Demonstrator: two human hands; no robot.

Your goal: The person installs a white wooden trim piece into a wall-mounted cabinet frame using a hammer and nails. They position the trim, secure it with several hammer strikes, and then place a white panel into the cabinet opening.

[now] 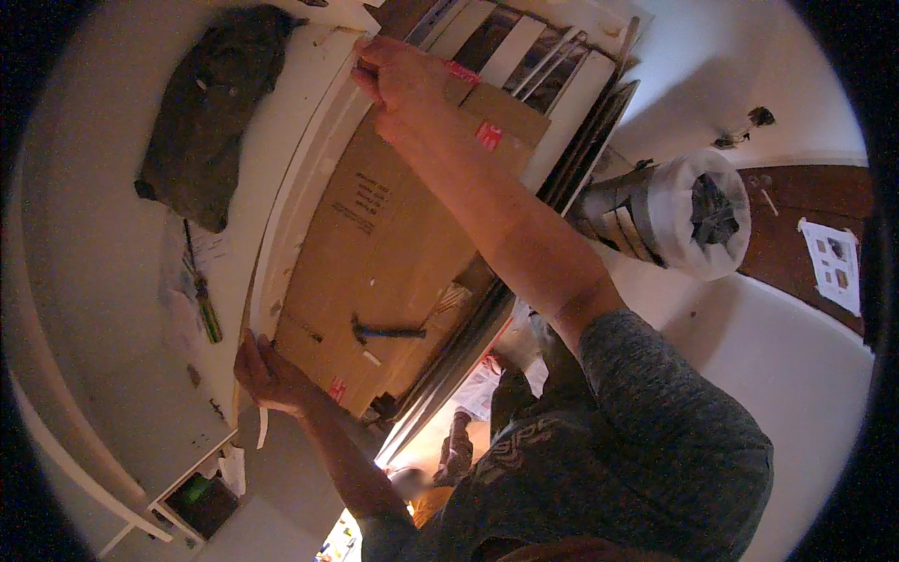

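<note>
A thin, pale, narrow strip (262, 428) runs along the long curved-looking edge of a white board (314, 169). My left hand (272, 379) is closed on the strip near the board's near end, and a short tail of it hangs below my fingers. Stretched far forward, my right hand (398, 77) has its fingers pinched together at the board's far end, by the strip's other end. What exactly lies between those fingertips is partly hidden. Beside the board lies a flat brown cardboard sheet (346, 244), with a blue-handled hammer (389, 332) on it.
Left of the board are a dark crumpled cloth (215, 112) and a screwdriver (208, 309) with a green and dark handle. Long boards (510, 51) lie beyond the cardboard. On the right stands a lined cylindrical bin (665, 215). Another person (431, 504) is partly visible below.
</note>
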